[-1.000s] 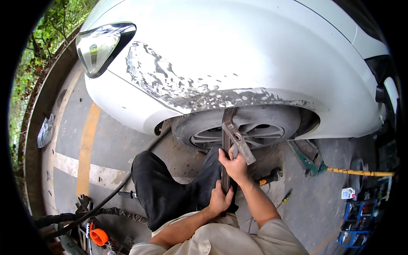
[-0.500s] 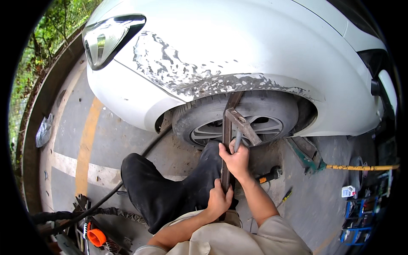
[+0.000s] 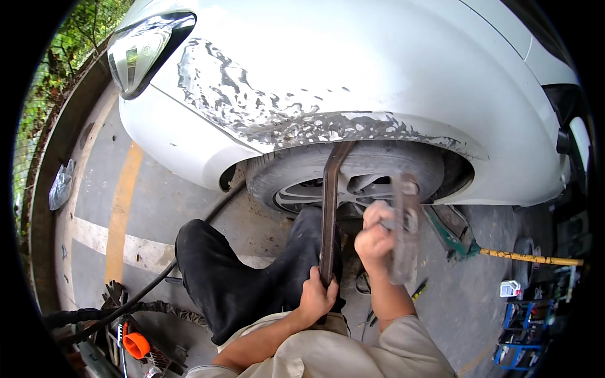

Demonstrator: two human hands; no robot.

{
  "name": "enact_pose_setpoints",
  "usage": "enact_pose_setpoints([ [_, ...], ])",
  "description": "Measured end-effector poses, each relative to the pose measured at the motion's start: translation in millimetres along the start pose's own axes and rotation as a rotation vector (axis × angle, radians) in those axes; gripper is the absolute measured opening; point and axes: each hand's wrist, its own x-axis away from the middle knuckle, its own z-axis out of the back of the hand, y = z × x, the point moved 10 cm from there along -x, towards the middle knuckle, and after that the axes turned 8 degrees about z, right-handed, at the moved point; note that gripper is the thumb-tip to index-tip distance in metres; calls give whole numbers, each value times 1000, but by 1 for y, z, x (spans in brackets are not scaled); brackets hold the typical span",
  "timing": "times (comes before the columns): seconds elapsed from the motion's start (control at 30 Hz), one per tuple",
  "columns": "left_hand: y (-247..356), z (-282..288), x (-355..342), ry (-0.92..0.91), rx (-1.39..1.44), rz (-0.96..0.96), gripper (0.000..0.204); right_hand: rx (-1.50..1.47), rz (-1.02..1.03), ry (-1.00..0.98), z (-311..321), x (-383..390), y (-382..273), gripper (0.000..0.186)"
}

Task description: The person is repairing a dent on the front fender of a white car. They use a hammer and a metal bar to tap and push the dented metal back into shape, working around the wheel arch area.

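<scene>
Metal bar (image 3: 329, 214) looks heavy and stiff, best held low, where the left hand (image 3: 317, 296) clamps it; its bent top reaches under the wheel arch (image 3: 372, 129). The right hand (image 3: 375, 240), apart, is closed on a motion-blurred hammer (image 3: 404, 230), likely top-heavy and needing a firm hold.

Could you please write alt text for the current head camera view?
A person's left hand grips a long metal bar that crosses in front of a tire on a white car, while the right hand holds a motion-blurred hammer. Patchy grey marks spread across the car above the tire.
</scene>
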Motion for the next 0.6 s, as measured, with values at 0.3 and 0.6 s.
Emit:
enact_pose_setpoints([
  [0.3, -1, 2, 2, -8, 4, -35, 26, 80, 114, 104, -9, -15, -5, 17],
  [0.6, -4, -2, 0, -37, 29, -48, 26, 236, 134, -66, -20, -15, 8, 22],
])
